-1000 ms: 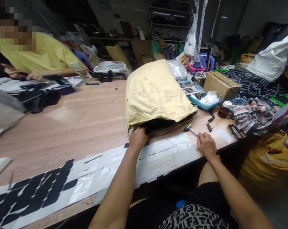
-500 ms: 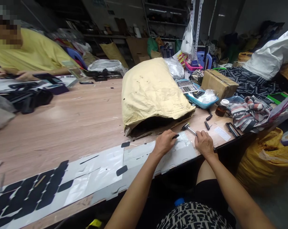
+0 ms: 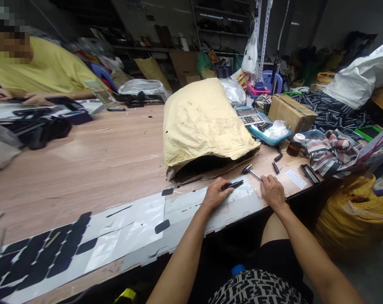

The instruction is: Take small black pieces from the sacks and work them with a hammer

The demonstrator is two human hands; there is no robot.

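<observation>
Sack [image 3: 207,122] on table [image 3: 124,147]: contents hidden in dark mouth, which faces near edge. Black piece [image 3: 238,184]: one end hidden under person's left hand [image 3: 215,193]; exact kind unclear. Hammer-like tool [image 3: 255,172]: part of handle hidden inside right hand [image 3: 273,191]. Paper slip [image 3: 296,178] by table's near edge: writing too small to read. Co-worker [image 3: 60,67] behind far edge, at left: head blurred, body cut off by view's left edge. Black pads [image 3: 64,249] along near edge: row cut off at left.

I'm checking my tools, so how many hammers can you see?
1. The hammer is held in the right hand, its head near the open mouth of the yellow sack. Others could be hidden, for example inside the sack, which is too dark to see into.
</observation>
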